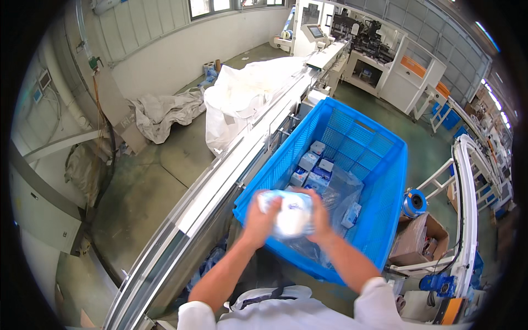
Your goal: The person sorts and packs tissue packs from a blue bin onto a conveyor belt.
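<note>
Between my two hands is a soft-looking white and light-blue pack [293, 213], smeared by motion, held over the near end of a large blue plastic crate [399, 176]. My left hand [258, 221] is closed round its left side, the thumb lying on top. On the other side my right hand [321, 218] grips it with the fingers wrapped around. Down in the crate lie several small white and blue packs [309, 160] in a cluster. A crumpled clear plastic bag [345, 186] lies beside them, and another single pack [351, 215] rests near the right wall.
Along the crate's left side runs a long conveyor [242, 171], with a big white sack [236, 91] beyond it. A white machine [374, 66] stands at the back. To the right are a cardboard box [412, 242], a blue round motor-like part [414, 203] and a curved white conveyor [467, 203].
</note>
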